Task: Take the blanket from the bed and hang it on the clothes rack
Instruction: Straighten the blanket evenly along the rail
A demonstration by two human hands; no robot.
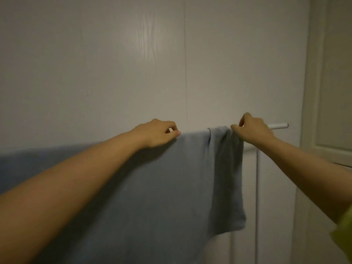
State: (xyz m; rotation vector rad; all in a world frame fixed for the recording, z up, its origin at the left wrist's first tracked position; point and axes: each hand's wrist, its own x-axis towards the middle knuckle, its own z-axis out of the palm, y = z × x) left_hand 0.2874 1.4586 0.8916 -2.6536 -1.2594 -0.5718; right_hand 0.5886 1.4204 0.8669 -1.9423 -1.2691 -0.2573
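A grey-blue blanket (pixel 171 187) hangs draped over the top bar of a white clothes rack (pixel 278 126), falling down toward me. Its right edge is bunched in a fold that hangs lower. My left hand (pixel 156 133) pinches the blanket's top edge on the bar near the middle. My right hand (pixel 251 128) grips the bunched right edge at the bar. The bare end of the bar sticks out to the right of my right hand. A thin white upright of the rack (pixel 257 197) runs down below it. The bed is out of view.
A pale wood-grain wall (pixel 114 63) stands close behind the rack. A white door frame and panel (pixel 327 92) stand at the right. A yellow-green sleeve (pixel 344 231) shows at the lower right edge.
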